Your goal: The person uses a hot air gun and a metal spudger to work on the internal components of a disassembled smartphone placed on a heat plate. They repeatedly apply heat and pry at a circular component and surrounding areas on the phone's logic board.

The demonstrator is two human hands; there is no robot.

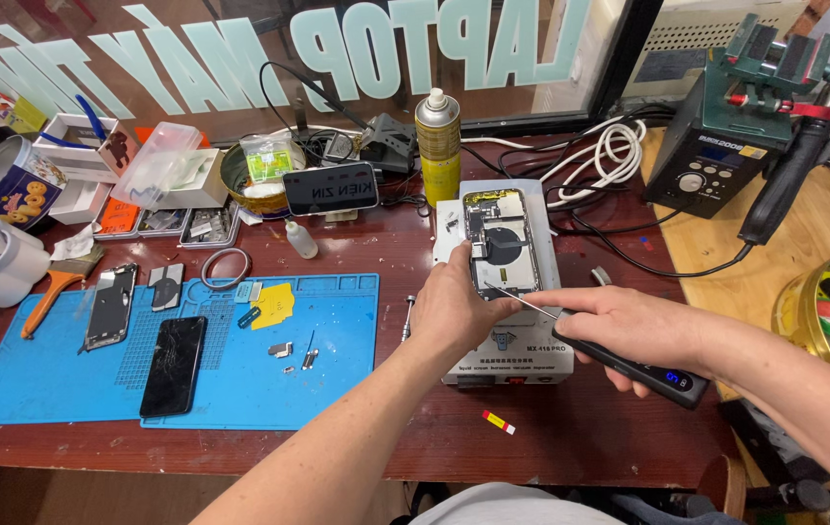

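Head view: opened phone, back cover off and internals exposed, lies face-down on a light grey heating plate unit standing on the reddish-brown desk, just right of the blue work mat. Left hand rests on the lower left edge of the phone, fingers curled and pressed together against its frame, steadying it. Right hand is wrapped around a black electric screwdriver, thumb and forefinger pinching the forward end of the body; its thin metal bit points up-left and ends over the lower part of the phone, near the left thumb. Whether the tip actually touches a screw cannot be told. On the mat: a dark phone with cracked glass, a second stripped phone frame, a yellow sticky note, and small loose metal parts. Behind the plate stands a yellow spray can. A dark soldering station sits at the far right on a lighter wooden surface, white cables coiled between it and the can.
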